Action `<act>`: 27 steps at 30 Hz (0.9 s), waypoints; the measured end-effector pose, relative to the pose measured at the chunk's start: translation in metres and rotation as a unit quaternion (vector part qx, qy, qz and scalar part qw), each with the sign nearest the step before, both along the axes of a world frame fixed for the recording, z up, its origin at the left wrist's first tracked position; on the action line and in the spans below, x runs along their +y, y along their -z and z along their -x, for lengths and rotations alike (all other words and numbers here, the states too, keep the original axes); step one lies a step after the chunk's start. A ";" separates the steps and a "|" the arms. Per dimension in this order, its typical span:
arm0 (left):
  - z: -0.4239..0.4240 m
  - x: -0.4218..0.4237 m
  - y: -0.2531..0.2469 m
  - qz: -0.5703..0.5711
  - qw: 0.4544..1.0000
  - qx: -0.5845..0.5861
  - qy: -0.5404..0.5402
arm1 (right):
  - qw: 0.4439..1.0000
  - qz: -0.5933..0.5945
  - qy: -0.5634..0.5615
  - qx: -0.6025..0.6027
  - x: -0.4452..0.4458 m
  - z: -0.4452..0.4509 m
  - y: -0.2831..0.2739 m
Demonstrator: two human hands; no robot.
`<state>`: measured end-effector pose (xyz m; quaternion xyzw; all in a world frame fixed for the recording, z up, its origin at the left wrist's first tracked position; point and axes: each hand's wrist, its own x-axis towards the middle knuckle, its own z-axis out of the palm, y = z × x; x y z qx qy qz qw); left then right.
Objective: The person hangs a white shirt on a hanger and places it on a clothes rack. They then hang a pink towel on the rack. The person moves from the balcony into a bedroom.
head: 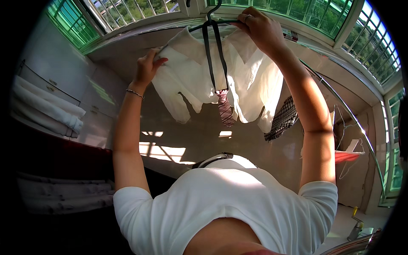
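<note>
A white collared shirt hangs in front of me on a dark clothes hanger. With its fingers and thumb, my left hand pinches the shirt at its left shoulder, by the end of the hanger. Higher up, my right hand grips the dark hanger arm near the right side of the collar. A black neck strap loops over the hanger, and a dark pink patterned necktie dangles from it before the shirt front. Both sleeves hang loose.
Barred windows run along the far side above a ledge. A metal rail curves along the right. Below it hang a black-and-white checked cloth and a red item. At left, white fabric hangs beside pale cabinets.
</note>
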<state>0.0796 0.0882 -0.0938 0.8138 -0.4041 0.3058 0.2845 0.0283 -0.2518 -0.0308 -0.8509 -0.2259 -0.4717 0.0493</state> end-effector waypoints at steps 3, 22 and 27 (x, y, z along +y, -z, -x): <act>-0.007 0.002 0.002 -0.020 0.998 -0.064 0.006 | 0.997 0.058 0.039 -0.037 -0.012 0.002 0.008; 0.000 0.035 0.075 0.234 0.877 0.410 0.093 | 0.985 -0.093 0.143 -0.012 -0.086 0.018 -0.029; 0.007 0.022 0.076 0.159 0.964 0.207 0.055 | 0.975 -0.185 0.121 0.017 -0.072 0.022 -0.015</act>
